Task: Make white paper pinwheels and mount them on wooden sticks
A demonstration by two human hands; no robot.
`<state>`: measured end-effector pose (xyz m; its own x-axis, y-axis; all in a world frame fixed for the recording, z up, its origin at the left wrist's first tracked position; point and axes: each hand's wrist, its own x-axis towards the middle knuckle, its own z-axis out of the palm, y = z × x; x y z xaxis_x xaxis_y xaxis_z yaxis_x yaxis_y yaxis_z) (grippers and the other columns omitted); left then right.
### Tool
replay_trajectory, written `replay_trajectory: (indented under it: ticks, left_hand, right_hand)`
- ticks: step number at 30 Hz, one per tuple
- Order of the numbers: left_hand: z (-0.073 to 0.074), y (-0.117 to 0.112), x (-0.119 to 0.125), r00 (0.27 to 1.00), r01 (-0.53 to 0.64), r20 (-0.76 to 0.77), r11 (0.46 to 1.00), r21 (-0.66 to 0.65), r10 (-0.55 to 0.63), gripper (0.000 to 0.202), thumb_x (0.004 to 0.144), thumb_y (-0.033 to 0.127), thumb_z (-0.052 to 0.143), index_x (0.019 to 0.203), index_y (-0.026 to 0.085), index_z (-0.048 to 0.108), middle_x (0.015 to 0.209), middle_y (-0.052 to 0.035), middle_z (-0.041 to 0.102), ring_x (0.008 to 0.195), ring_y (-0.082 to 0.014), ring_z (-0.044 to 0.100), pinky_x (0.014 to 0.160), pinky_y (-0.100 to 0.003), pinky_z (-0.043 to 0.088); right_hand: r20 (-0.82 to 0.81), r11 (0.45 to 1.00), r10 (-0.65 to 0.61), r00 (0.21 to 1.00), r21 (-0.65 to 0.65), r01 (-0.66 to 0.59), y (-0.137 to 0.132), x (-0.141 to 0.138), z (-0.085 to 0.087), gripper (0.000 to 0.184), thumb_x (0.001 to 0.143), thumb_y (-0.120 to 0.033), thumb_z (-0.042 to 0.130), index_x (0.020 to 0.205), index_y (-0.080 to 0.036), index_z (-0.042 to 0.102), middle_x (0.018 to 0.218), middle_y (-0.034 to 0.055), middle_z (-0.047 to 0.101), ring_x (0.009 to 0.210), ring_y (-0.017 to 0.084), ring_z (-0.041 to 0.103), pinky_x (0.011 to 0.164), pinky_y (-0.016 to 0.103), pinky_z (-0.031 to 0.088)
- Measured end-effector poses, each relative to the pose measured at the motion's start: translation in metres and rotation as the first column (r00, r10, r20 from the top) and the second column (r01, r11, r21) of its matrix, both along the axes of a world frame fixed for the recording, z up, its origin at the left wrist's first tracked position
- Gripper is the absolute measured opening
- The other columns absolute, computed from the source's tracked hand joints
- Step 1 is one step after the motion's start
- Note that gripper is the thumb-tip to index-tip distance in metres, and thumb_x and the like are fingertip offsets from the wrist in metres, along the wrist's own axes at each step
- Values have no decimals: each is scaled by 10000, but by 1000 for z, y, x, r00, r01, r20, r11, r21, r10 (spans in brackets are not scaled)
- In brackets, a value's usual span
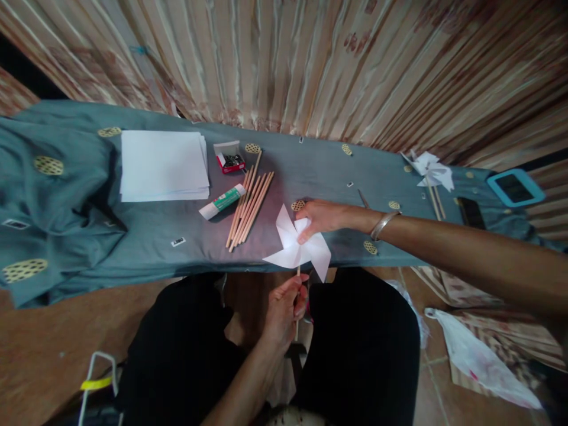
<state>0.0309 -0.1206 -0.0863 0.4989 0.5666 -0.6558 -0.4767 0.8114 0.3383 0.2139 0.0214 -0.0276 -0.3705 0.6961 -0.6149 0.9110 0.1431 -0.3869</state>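
A white paper pinwheel (pixel 290 254) on a thin wooden stick (pixel 298 271) is at the table's front edge. My left hand (pixel 286 305) is closed around the stick below the paper blades, above my lap. From the right, my right hand (pixel 323 216) reaches over the pinwheel and grips its paper, thumb near the centre. My right fingers partly hide the upper blade. Nearest on the table lie several loose wooden sticks (pixel 251 210) in a bundle. A glue stick (pixel 222 202) with a green label rests against them.
A stack of white paper (pixel 164 165) lies at the left beside an opened red box (pixel 229 158) of small dark metal pieces. At the right are finished pinwheels (pixel 430 168), a dark phone (pixel 471 213) and a blue-framed device (pixel 516 187). Bunched cloth (pixel 66 171) covers the left end.
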Motion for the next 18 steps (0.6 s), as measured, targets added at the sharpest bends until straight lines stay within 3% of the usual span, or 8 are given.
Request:
replay_trajectory:
  ticks: [18]
  left_hand:
    - [-3,0,1,1000,15,-13,1000,-23,-15,481,572,440,833,870,90,691,534,46,553,321,7,302,377,-197,85]
  right_hand:
    - [49,1000,-6,999,-30,8,6,-4,0,310,702,-481,723,805,-190,735,698,4,648,658,157,568,596,252,356]
